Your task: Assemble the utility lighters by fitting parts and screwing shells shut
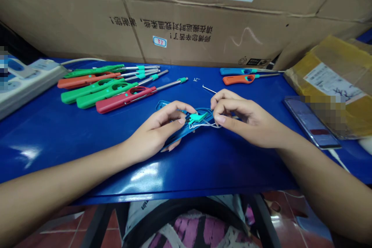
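Observation:
In front of me, my left hand [167, 128] is closed around the blue casing [178, 135] of a long-reach lighter, which lies opened with its inside facing up. A teal trigger piece [199, 117] sits in the casing beside my left fingertips. Thin pale wires [205, 124] run from the casing to my right hand [242, 116], whose thumb and fingers are pinched together on them. A thin metal wire [208, 89] with a bent tip sticks out beyond the right fingers. Another blue casing part [162, 104] shows behind my left hand.
Several lighters, including a red one [126, 99], lie at left beside a power strip [31, 77]. A blue lighter [235, 71] and an orange lighter [238, 80] lie at the back right. A phone [310, 122] and taped package [328, 58] stand right; a large carton [174, 7] bounds the back.

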`<state>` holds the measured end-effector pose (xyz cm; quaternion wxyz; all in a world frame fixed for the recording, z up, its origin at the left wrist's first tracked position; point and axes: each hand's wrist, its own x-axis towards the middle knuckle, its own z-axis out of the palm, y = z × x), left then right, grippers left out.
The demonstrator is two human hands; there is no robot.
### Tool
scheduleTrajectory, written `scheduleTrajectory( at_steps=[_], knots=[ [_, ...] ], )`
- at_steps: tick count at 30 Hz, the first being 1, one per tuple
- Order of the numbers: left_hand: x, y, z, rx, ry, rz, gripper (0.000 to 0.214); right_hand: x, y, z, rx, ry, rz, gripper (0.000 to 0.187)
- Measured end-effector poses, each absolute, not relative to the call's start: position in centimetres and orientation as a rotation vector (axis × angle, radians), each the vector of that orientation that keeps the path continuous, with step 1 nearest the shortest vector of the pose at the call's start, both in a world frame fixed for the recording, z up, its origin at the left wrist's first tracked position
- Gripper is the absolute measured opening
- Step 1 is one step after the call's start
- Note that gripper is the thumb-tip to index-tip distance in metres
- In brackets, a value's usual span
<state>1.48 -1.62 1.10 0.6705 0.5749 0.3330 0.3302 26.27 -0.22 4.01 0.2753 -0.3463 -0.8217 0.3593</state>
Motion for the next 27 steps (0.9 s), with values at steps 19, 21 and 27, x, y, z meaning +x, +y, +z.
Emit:
scheduleTrajectory(
  at_steps=[19,21,27],
  knots=[
    [0.8,-2.0,0.6,1.910,0.881,0.771,0.024,25.5,0.0,2.8,-1.209,-2.117,0.963,0.025],
    [0.7,-1.9,0.5,2.035,0.873,0.775,0.024,25.3,-0.1,3.0,-1.196,-2.161,0.998,0.023],
    [0.5,-1.8,0.4,2.254,0.825,0.809,0.026,25.1,-0.2,3.1,-1.152,-2.125,1.068,0.027]
  ],
)
